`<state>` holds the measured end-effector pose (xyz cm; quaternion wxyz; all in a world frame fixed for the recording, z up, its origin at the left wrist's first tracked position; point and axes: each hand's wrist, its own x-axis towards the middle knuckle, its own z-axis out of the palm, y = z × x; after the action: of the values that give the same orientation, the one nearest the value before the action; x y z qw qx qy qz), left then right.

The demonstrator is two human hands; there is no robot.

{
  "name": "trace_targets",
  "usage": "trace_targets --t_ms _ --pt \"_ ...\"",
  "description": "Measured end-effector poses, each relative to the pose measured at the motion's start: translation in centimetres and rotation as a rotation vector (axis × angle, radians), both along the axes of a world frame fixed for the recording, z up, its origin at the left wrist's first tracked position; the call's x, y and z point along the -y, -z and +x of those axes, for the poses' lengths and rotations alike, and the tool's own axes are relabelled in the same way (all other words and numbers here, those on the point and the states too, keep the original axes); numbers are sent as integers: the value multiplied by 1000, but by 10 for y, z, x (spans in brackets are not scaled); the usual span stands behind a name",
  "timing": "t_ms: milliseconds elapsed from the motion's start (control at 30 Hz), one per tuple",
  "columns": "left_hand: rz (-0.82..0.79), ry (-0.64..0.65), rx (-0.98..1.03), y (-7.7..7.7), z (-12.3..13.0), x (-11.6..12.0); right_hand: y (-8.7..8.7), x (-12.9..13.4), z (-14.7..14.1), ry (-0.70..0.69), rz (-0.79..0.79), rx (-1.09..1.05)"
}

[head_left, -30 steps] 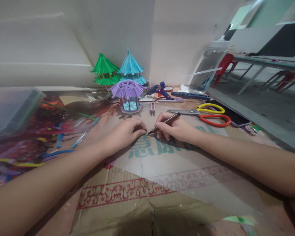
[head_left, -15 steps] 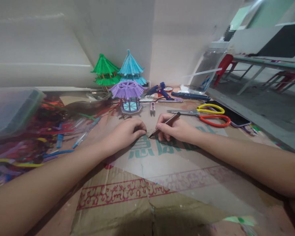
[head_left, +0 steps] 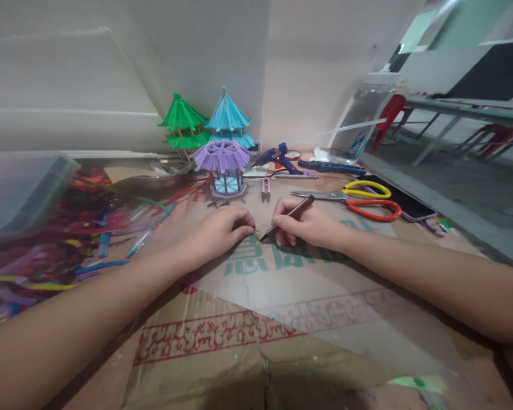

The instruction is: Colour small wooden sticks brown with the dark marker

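My right hand is closed around a dark brown marker pen, its tip pointing down and to the left. Just left of that tip, the thumb and forefinger of my left hand pinch a tiny thin yellowish piece, too small to name. Both hands rest low over a cardboard sheet printed with green characters and a red patterned band. Behind my left hand stands a small pavilion model with a purple roof and a light blue floor.
Yellow-and-orange-handled scissors and a phone lie right. Farther back are small pink snips, a blue glue gun and a utility knife. Green and blue pavilion models stand behind. A plastic box sits left among coloured stems.
The pen tip has shifted very slightly away from the small piece. Otherwise my hands hold almost the same position.
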<state>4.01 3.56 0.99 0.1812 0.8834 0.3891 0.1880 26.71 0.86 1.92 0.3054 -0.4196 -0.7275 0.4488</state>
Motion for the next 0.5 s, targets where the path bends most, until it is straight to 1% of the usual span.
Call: trace_targets --t_ms 300,500 --pt "10 3 6 -2 1 1 3 -2 -2 21 29 -9" --pt "1 -1 4 -2 1 2 1 -1 -2 -4 36 5"
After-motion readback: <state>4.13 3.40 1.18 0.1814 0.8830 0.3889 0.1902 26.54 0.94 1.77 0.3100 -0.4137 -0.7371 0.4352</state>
